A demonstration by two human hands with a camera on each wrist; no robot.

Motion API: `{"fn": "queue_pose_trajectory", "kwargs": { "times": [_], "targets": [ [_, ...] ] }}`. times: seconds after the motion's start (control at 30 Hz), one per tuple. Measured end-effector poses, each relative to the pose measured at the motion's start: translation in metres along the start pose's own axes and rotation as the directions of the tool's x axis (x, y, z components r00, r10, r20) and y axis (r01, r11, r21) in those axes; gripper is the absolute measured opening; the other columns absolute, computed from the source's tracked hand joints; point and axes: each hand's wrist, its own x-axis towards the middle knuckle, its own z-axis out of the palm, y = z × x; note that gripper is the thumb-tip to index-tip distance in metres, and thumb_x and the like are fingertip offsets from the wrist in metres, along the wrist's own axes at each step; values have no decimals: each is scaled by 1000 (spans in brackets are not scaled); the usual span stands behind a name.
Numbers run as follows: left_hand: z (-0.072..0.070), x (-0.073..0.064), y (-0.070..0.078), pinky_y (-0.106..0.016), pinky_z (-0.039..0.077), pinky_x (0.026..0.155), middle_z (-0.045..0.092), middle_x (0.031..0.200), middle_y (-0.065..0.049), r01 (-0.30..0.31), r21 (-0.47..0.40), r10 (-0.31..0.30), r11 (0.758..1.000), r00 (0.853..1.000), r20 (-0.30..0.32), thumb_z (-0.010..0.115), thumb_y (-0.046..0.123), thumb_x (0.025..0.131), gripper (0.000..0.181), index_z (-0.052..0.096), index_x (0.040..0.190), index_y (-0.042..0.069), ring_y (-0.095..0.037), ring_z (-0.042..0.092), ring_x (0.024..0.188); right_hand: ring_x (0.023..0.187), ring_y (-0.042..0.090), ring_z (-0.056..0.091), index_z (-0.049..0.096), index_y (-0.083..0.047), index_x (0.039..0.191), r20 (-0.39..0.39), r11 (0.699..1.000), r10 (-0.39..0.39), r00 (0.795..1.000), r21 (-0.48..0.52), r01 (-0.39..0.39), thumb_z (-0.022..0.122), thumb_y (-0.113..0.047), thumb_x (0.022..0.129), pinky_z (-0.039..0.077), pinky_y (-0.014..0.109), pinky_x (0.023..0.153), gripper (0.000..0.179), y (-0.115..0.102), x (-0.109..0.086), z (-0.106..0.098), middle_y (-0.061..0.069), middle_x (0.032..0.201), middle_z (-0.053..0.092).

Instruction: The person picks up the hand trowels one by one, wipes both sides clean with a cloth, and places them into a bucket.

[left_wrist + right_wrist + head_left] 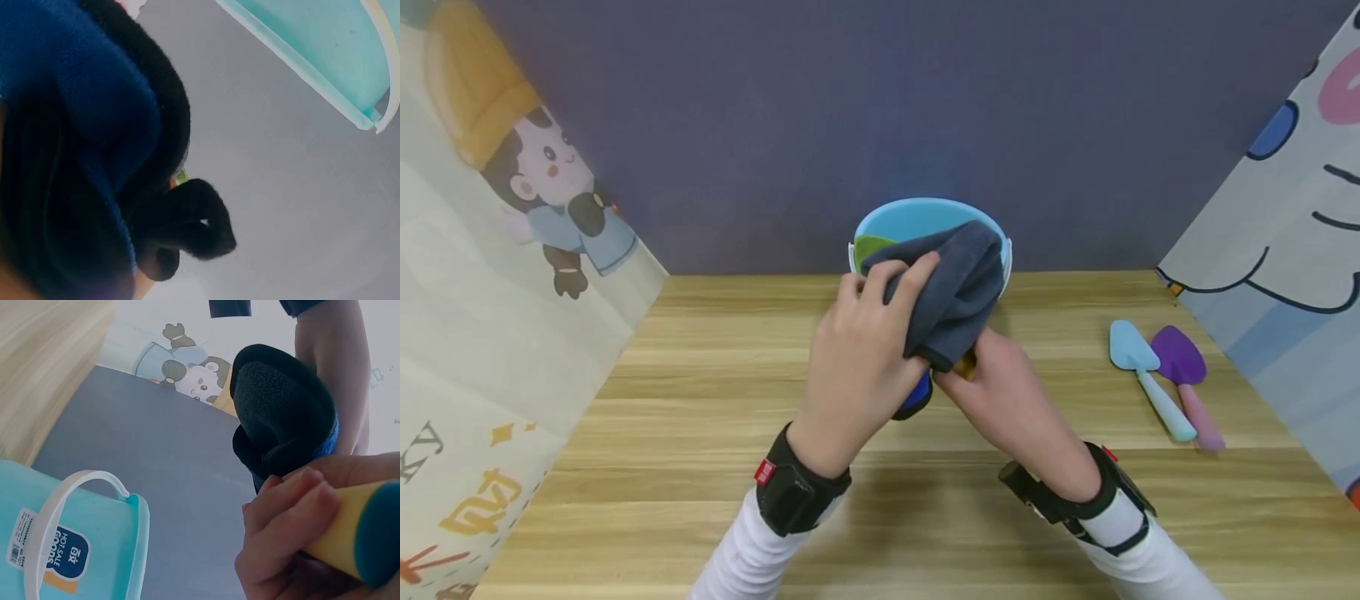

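Observation:
A dark grey cloth [958, 279] with a blue side and black edging is bunched between the hands in the head view. My left hand [861, 350] grips it from the left, fingers bent over its top. In the right wrist view my right hand [278, 528] curls round a yellow, rounded, handle-like piece [334, 531] with a dark teal end. The cloth covers the rest of that piece, so its kind cannot be told. A green edge [868, 248] shows beside the cloth. Behind the hands stands a light blue bucket [917, 218], partly hidden.
To the right, a light blue toy trowel [1135, 354] and a purple toy trowel [1180, 354] with a pink handle lie on the wooden table [700, 467]. The bucket has a white handle [84, 481]. A dark panel [760, 142] rises behind the table, with printed sheets at both sides.

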Motion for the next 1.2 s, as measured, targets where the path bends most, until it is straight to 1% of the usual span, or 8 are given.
{"fn": "queue_pose_trajectory", "kwargs": {
  "times": [0.2, 0.4, 0.67, 0.8, 0.93, 1.07, 1.2],
  "targets": [
    [0, 1, 0, -44, 60, 67, 62, 129, -9, 1, 2, -1, 1000, 1000, -7, 79, 18, 82, 76, 46, 150, 25, -31, 57, 94, 75, 18, 56, 55, -10, 137, -5, 1000, 9, 1000, -10, -9, 64, -16, 97, 45, 33, 65, 41, -2, -1, 0, 7, 86, 60],
    [0, 1, -1, -43, 59, 65, 63, 129, -9, 4, 5, -4, 1000, 1000, -17, 79, 18, 81, 76, 47, 150, 25, -31, 57, 92, 74, 19, 57, 56, -8, 133, -18, 1000, 7, 1000, -13, -7, 65, -15, 97, 46, 33, 65, 38, -3, -1, 1, 8, 85, 60],
    [-1, 2, -1, -43, 60, 65, 63, 130, -10, -10, -18, 9, 1000, 999, -47, 78, 27, 88, 70, 45, 150, 26, -31, 59, 96, 84, 22, 60, 58, -4, 128, -31, 1000, 8, 1000, -11, -8, 64, -15, 98, 48, 36, 75, 33, -4, -2, -6, 10, 95, 63],
    [-1, 2, -2, -43, 61, 67, 62, 131, -10, -18, -29, 16, 999, 998, -56, 77, 28, 89, 70, 45, 150, 26, -31, 59, 97, 78, 20, 57, 58, -5, 127, -33, 1000, -6, 999, -14, 6, 63, -15, 99, 46, 35, 71, 31, -5, -3, -7, 9, 88, 59],
    [-1, 1, -2, -43, 61, 67, 62, 131, -10, -11, -33, 9, 999, 999, -50, 77, 28, 89, 70, 44, 151, 26, -31, 58, 95, 73, 19, 54, 59, -6, 125, -36, 1000, -14, 999, -13, 13, 62, -14, 98, 45, 34, 67, 28, -4, -3, -7, 8, 83, 56],
    [-1, 1, -3, -44, 61, 67, 62, 131, -10, -5, -38, 4, 999, 999, -45, 77, 27, 89, 70, 44, 151, 26, -31, 58, 95, 69, 18, 53, 59, -7, 123, -39, 1000, -11, 999, -19, 11, 62, -14, 98, 44, 33, 64, 26, -4, -4, -6, 7, 81, 55],
    [-1, 0, -3, -44, 61, 67, 62, 131, -10, 1, -39, -2, 999, 999, -44, 77, 26, 88, 70, 44, 151, 26, -31, 58, 95, 69, 17, 52, 59, -8, 122, -37, 1000, -7, 999, -24, 6, 61, -14, 97, 44, 32, 62, 26, -4, -5, -6, 7, 84, 57]
  ]
}}
